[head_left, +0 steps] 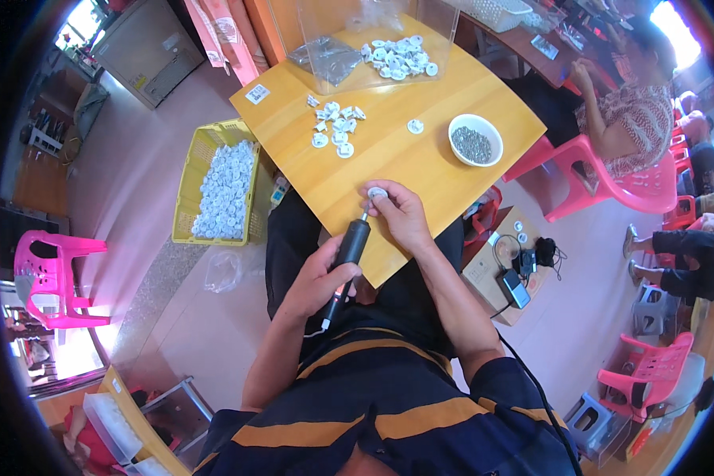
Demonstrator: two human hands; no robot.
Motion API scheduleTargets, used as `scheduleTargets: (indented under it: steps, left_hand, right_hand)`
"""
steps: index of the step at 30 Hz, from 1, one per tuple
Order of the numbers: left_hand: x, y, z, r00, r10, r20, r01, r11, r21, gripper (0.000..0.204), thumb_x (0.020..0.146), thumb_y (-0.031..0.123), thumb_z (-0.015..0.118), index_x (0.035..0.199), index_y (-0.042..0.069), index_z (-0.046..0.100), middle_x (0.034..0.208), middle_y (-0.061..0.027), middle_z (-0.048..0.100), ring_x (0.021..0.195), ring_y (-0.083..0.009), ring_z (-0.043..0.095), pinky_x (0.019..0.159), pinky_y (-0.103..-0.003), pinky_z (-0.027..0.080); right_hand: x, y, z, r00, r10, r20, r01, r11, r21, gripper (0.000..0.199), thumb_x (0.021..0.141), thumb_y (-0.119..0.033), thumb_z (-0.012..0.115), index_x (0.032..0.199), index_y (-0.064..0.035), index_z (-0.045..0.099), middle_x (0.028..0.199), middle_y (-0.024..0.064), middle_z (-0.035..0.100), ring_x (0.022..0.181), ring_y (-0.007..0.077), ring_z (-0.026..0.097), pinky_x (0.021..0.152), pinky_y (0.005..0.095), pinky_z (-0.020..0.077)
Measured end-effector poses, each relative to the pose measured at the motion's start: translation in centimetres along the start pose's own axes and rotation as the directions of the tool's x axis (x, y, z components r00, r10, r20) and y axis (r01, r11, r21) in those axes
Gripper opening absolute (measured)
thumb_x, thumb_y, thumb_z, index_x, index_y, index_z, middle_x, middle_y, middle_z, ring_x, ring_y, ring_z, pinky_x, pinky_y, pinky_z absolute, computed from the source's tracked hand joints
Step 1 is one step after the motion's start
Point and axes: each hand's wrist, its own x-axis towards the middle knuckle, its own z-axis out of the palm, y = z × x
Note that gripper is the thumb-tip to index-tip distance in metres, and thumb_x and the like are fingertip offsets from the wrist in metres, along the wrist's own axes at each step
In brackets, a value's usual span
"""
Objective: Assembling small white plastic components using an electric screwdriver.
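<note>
My left hand is wrapped around a black electric screwdriver with a cable at its lower end. The screwdriver's bit points up and away, reaching a small round white plastic part. Fingers of my right hand pinch that part just above the near end of the yellow wooden table; whether a screw sits at the bit is too small to tell. Farther off lie several loose white parts and a single one. To their right stands a white bowl of small metal screws.
At the table's far end is a clear plastic box with more white parts. A yellow basket full of white parts stands left of my legs. On the right, a carton carries a power adapter and cables. A seated person occupies a pink chair.
</note>
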Motion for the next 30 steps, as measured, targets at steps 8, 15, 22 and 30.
scheduleTargets:
  steps: [8,15,22,30]
  left_hand:
    - [-1.5,-2.9,0.4,0.997,0.006,0.077,0.007,0.986,-0.166,0.063,0.096,0.014,0.064,0.152,0.000,0.038,0.099,-0.0085,0.066,0.070,-0.0132,0.066,0.065,-0.026,0.056]
    - [-1.9,-2.8,-0.2,0.997,0.072,0.002,-0.070,0.979,-0.192,0.064,0.095,0.012,0.069,0.151,0.002,0.039,0.097,-0.0047,0.062,0.070,-0.0111,0.064,0.065,-0.026,0.055]
    - [-2.7,-2.9,-1.1,0.996,0.074,-0.052,-0.081,0.987,-0.137,0.061,0.094,0.012,0.069,0.148,0.002,0.042,0.095,-0.0031,0.060,0.069,-0.0097,0.063,0.064,-0.026,0.054]
    - [-2.8,-2.4,-0.4,0.996,0.086,0.004,-0.085,0.993,-0.082,0.060,0.093,0.010,0.067,0.147,0.000,0.042,0.094,-0.0034,0.059,0.070,-0.0093,0.061,0.063,-0.026,0.053]
  right_hand:
    - [6.0,-1.4,-2.2,0.988,-0.145,-0.045,0.092,0.808,-0.582,0.037,0.096,-0.002,0.058,0.132,0.0014,0.061,0.127,0.0198,0.063,0.107,0.0272,0.067,0.090,0.0328,0.0549]
    - [10.1,-4.7,-2.4,0.928,-0.359,0.101,0.286,0.509,-0.812,0.054,0.094,-0.004,0.062,0.147,-0.0049,0.050,0.128,0.0177,0.065,0.096,0.0196,0.070,0.085,0.0326,0.0557]
    - [9.5,-12.7,-8.2,0.900,-0.435,-0.030,0.100,0.273,-0.957,0.020,0.089,-0.015,0.066,0.103,-0.0029,0.074,0.091,0.0188,0.075,0.086,0.0335,0.074,0.081,0.0411,0.0573]
    - [10.0,-10.9,-16.3,0.979,-0.166,-0.116,-0.145,-0.177,-0.973,0.017,0.085,-0.025,0.070,0.093,-0.0128,0.079,0.095,0.0165,0.076,0.091,0.0356,0.073,0.085,0.0462,0.0579]
